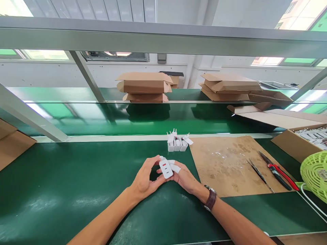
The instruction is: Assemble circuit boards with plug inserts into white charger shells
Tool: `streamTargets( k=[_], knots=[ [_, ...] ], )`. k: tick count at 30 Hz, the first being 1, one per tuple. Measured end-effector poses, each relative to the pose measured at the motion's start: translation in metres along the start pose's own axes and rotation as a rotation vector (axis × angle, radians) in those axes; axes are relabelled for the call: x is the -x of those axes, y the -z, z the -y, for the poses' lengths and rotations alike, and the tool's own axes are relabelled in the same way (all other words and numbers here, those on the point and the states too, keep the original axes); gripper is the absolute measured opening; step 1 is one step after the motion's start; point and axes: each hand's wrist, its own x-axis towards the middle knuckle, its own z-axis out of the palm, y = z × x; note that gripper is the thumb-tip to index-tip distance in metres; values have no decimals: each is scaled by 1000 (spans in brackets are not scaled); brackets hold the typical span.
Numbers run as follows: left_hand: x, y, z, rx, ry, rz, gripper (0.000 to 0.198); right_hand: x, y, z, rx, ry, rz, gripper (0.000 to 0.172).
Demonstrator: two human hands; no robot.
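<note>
Both hands meet over the green work surface (63,183) around one white charger plug (166,169) with two ports and a red mark on its face. My left hand (146,177) curls round its left side. My right hand (184,177), white tape on a finger and a brown watch at the wrist, grips its right side. Just beyond them stand three more white charger plugs (177,142) in a row, prongs up.
A worn brown board (230,166) lies to the right with tweezers (259,173) and red-handled cutters (278,172) on it. A green fan (315,172) and a carton of white parts (306,139) sit at far right. Flat cardboard boxes (145,86) are stacked behind the conveyor.
</note>
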Motion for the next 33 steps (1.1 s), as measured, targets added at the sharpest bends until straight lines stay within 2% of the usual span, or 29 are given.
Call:
streamTargets(
  k=[9,13,18,21,23,25,28,30,33],
  knots=[
    [-2,1,1,24,-40,-3,72,-3,4,-9,-33,-30,23,48],
    [-2,3,2,-23,-37,-10,75,-4,4,-10,89,-28,-33,50],
    [-4,7,7,-152,36,-49,74,-4,0,-4,248,242,-150,44],
    [-5,8,17,-205,173,-12,64,-2,4,5,363,399,-201,36],
    [-7,9,26,-174,320,9,58,0,12,13,488,525,-314,31],
    [-12,10,37,-98,475,-9,59,1,26,19,587,629,-501,30],
    [-29,9,54,38,633,-29,69,-6,53,20,604,609,-753,43],
    [-44,5,63,115,668,-20,73,-15,71,16,545,519,-815,54],
    [-64,-8,70,223,661,21,72,-31,88,7,469,433,-766,58]
  ],
)
